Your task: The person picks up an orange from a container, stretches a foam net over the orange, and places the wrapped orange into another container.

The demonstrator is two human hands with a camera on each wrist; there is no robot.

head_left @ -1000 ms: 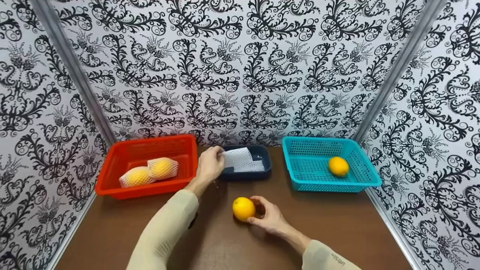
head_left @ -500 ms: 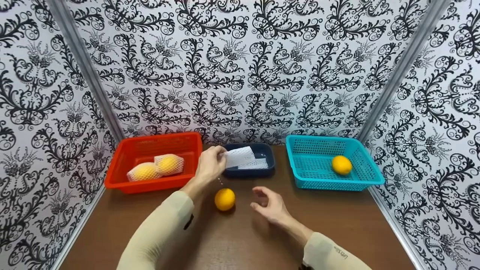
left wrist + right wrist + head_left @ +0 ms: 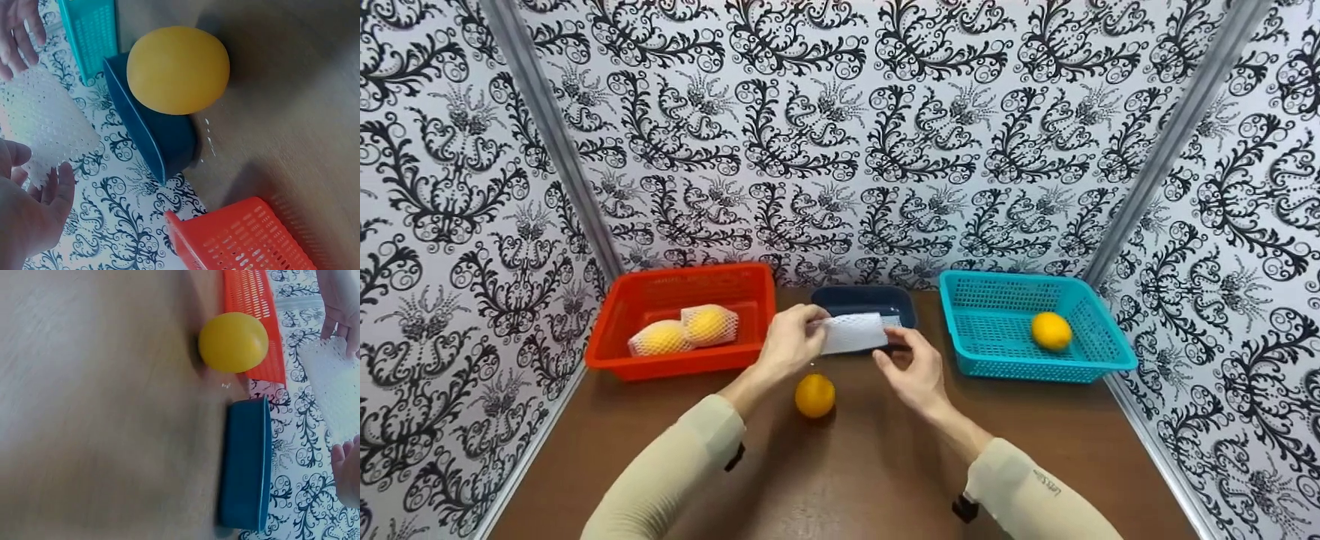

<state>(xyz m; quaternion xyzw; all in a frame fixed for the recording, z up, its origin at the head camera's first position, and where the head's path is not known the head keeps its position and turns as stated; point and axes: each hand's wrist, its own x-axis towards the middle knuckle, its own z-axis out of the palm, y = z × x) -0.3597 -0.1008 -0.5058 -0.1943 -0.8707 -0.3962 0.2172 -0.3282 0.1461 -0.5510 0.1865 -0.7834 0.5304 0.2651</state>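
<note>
My left hand (image 3: pixel 793 341) pinches one end of a white foam fruit net (image 3: pixel 855 333), held up in front of the dark blue tray (image 3: pixel 911 304). At the net's other end is my right hand (image 3: pixel 919 371), its fingertips right at the edge and its thumb spread apart from the fingers. In the left wrist view the net (image 3: pixel 48 121) hangs flat between the two hands. Below them on the table an orange (image 3: pixel 815 396) sits bare, nearer to my left forearm. Part of another foam net (image 3: pixel 891 321) shows in the blue tray, mostly hidden.
On the left stands a red basket (image 3: pixel 611 322) with two yellow fruits (image 3: pixel 661 337) in foam nets. A turquoise basket (image 3: pixel 967 367) on the right holds one bare orange (image 3: pixel 1051 331). Patterned walls (image 3: pixel 840 150) enclose the brown table (image 3: pixel 840 480).
My right hand let go of the orange, which shifted left, then moved up to the net's free end. My left hand lifted the foam net out of the blue tray towards me.
</note>
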